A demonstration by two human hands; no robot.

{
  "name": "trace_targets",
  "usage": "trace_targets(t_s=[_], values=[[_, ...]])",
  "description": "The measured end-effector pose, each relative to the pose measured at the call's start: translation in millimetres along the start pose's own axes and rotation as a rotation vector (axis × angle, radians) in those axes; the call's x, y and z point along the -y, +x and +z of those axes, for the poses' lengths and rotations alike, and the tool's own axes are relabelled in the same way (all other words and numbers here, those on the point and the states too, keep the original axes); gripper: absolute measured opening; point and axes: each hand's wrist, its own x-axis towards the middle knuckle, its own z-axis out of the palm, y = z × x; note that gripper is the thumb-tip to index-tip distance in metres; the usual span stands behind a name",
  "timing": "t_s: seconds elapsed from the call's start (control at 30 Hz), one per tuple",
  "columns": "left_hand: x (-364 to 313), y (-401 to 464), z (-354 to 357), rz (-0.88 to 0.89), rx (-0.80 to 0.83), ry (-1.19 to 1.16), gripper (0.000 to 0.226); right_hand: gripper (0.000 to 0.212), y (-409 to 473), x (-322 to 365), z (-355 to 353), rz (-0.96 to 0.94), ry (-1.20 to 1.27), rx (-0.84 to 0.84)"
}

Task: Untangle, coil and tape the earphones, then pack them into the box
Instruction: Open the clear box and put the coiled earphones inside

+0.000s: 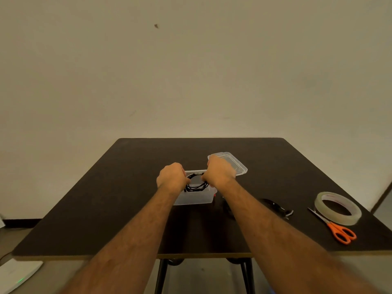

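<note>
Black earphones (196,183) coil gripped between left hand (171,177), right hand (220,172) fingers, over box (197,198).

Dim, warm yellowish light fills the scene, tinting the wall (191,71) a dull beige. The dark table (106,198) takes up most of it and shows almost no glare, with only faint shadows. The wide lens bends the table's edges outward. The forearms blur toward the bottom corners, and the whole picture looks soft and slightly grainy.
</note>
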Motion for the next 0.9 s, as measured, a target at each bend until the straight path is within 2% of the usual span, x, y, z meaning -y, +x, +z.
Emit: trace_targets(t_s=[0.27, 0.47, 0.57, 0.7, 0.9], values=[[-5, -1, 12, 0.054, 0.011, 0.175, 0.043, 0.022, -4, 5, 2, -0.146, -0.274, -0.007], [-9, -6, 9, 0.070, -0.001, 0.227, 0.037, 0.016, -2, -7, -7, -0.153, -0.194, -0.052], [-14, -9, 2, 0.106, -0.052, 0.226, 0.029, 0.022, 1, -21, -19, -0.119, -0.133, -0.079], [-37, -18, -6, 0.214, -0.069, 0.141, 0.022, 0.029, 6, -51, -35, -0.036, -0.058, -0.019], [-83, -46, 12, 0.407, -0.079, 0.079, 0.020, 0.015, -3, -102, -54, 0.090, -0.043, 0.127]])
